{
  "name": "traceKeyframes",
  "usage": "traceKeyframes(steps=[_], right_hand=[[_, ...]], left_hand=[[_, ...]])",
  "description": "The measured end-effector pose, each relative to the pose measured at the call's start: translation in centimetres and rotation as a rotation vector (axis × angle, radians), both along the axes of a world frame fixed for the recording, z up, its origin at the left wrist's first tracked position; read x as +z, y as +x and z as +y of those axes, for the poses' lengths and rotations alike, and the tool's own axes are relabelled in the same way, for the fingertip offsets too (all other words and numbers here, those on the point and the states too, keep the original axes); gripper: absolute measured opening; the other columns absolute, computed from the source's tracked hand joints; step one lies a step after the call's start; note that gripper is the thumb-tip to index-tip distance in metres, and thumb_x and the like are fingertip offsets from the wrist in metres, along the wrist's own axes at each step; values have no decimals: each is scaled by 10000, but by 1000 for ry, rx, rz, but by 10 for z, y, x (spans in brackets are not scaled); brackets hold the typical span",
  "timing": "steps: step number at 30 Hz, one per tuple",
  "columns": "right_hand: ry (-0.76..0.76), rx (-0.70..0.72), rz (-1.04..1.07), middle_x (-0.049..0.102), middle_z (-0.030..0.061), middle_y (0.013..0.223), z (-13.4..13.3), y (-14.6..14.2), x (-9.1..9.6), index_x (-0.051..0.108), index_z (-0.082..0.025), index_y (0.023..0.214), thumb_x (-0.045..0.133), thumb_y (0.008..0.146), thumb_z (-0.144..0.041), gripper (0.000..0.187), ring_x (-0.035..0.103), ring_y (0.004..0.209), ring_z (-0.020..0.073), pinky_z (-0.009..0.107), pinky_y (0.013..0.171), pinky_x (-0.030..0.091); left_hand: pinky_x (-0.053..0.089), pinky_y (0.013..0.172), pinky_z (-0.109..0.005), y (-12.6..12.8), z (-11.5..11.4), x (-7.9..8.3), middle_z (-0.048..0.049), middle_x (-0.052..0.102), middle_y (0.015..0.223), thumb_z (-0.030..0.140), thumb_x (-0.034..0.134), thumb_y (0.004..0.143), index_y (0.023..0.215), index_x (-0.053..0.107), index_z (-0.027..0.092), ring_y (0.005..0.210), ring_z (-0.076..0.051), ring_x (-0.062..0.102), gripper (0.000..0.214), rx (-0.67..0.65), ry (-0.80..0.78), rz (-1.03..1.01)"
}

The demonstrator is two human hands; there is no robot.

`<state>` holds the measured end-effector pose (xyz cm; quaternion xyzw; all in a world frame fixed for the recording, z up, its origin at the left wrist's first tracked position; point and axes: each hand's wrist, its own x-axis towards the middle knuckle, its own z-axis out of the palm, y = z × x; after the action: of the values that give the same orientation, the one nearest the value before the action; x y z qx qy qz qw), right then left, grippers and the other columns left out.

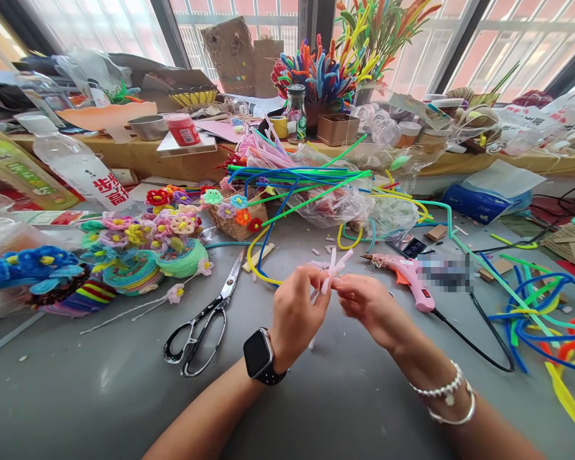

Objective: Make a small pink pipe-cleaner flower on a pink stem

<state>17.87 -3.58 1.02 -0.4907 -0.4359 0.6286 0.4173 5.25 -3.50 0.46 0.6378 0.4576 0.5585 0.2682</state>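
Note:
Above the middle of the grey table, my left hand, with a black watch on its wrist, pinches a small bundle of pale pink pipe cleaners whose short ends stick up and fan out. My right hand meets it from the right, fingertips closed on the bundle's side; the exact spot it grips is partly hidden. Open-bladed scissors with black-and-silver handles lie to the left of my left hand. Beyond my right hand rests a pink glue gun, its nozzle pointing left and its black cord trailing right.
Pipe-cleaner flowers in small woven baskets stand at the left. Green and blue pipe cleaners lie over plastic bags at the back. More loose pipe cleaners tangle at the right. A cluttered wooden ledge runs below the windows.

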Motion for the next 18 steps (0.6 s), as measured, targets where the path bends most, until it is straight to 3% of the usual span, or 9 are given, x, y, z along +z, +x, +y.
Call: traceKeyframes(steps=[2,5,8,11,13,15,18], right_hand=[[-229,177,285,225,-88,475,3,3,0,429,-181,580,557,658,-337,217,163,417,60,206,398,138],[-178,174,325,270,-80,509,5,7,1,485,-167,667,563,686,-334,185,191,420,50,192,400,142],[169,43,-52,382,-44,560,5,11,4,544,-167,753,498,759,-307,148,318,458,70,199,417,240],[728,-147,-595,513,20,767,3,14,5,569,-190,901,504,759,-202,156,460,595,111,253,546,394],[1052,-178,-869,540,46,857,2,14,3,564,-203,944,501,767,-156,194,518,708,143,284,642,433],[1255,-181,-1054,568,55,847,0,14,1,563,-202,947,485,789,-133,189,540,763,163,284,664,439],[1379,-209,-1236,600,55,807,-1,14,-2,566,-197,934,473,806,-118,177,534,683,159,276,605,419]], left_hand=[[375,660,-239,0,-1,0,29,549,626,175,600,690,655,450,215,626,-117,528,159,-13,14,-8],[390,638,-228,-1,4,4,37,527,637,188,624,671,671,414,211,621,-107,532,212,2,-13,-90],[413,597,-211,-4,12,8,57,483,634,208,630,672,703,346,210,600,-93,546,286,-89,-148,-249],[429,583,-207,-6,17,10,73,494,601,222,622,683,721,300,213,577,-90,559,324,-202,-292,-389],[432,584,-206,-6,18,10,75,512,596,224,630,675,723,298,212,574,-90,563,336,-224,-324,-425],[432,584,-204,-5,17,9,72,523,611,223,639,665,720,304,210,581,-89,567,339,-232,-322,-428],[434,586,-208,-3,15,7,64,525,627,230,638,664,718,310,210,595,-96,573,333,-238,-316,-399]])
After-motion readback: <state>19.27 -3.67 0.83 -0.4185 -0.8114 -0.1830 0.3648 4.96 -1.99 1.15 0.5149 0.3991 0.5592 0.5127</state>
